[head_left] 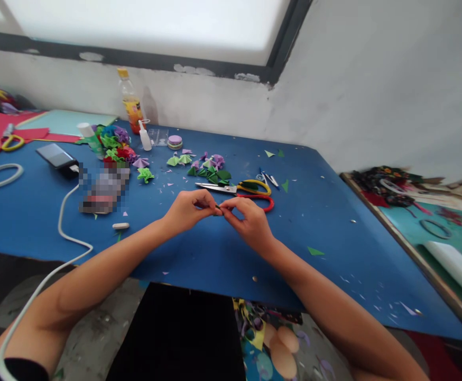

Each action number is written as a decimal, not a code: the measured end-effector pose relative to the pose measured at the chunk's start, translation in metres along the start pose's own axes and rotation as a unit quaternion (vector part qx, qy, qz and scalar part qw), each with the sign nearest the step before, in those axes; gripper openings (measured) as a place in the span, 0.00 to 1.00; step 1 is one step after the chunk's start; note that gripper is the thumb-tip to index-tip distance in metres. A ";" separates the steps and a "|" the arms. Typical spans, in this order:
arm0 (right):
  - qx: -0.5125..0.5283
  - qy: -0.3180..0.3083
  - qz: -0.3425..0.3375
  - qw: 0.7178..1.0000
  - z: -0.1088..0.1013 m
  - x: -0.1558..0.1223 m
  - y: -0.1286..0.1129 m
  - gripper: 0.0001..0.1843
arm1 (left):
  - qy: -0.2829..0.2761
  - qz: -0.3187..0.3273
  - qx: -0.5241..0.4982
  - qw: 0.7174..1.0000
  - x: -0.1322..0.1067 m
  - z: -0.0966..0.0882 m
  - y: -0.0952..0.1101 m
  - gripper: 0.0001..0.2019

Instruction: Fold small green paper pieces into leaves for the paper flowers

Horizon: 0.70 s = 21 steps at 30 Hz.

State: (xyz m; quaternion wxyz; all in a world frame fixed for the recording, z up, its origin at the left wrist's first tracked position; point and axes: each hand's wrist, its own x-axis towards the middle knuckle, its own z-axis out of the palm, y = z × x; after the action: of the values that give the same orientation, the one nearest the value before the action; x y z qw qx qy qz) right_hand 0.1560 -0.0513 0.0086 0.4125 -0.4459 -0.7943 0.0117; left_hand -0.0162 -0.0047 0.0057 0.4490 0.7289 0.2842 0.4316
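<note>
My left hand point(189, 210) and my right hand point(250, 219) meet above the blue table, fingertips pinched together. Between them is a small dark piece point(217, 208), mostly hidden by the fingers; it looks dark green, but its kind does not show. Just beyond my right hand lie scissors point(234, 189) with one yellow and one red handle, blades pointing left. Behind the scissors sits a cluster of dark green folded paper leaves point(211, 173). Purple and light green folded paper pieces point(179, 160) lie to its left.
A drink bottle point(131, 106), a white glue bottle point(145, 138) and a round tin point(174, 142) stand at the back. Colourful paper flowers point(116, 143), a phone point(57, 157) and a white cable point(62, 211) are on the left. Green scraps point(315, 251) lie right.
</note>
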 end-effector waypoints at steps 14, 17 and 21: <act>0.090 -0.030 0.017 0.995 0.004 -0.004 0.003 0.06 | -0.074 0.069 0.034 0.994 0.001 -0.001 -0.007 0.10; 0.108 -0.021 0.039 0.993 0.007 -0.004 0.003 0.06 | -0.066 0.065 0.044 0.995 0.001 0.000 -0.007 0.10; 0.104 0.011 0.054 0.993 0.009 -0.004 0.003 0.06 | -0.045 0.033 0.033 0.998 0.002 0.001 -0.006 0.10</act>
State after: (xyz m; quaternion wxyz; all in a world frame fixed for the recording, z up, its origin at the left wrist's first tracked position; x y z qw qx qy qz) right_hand 0.1534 -0.0493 -0.0010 0.4639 -0.4425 -0.7592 0.1117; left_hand -0.0141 -0.0010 0.0009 0.4226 0.7708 0.2534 0.4039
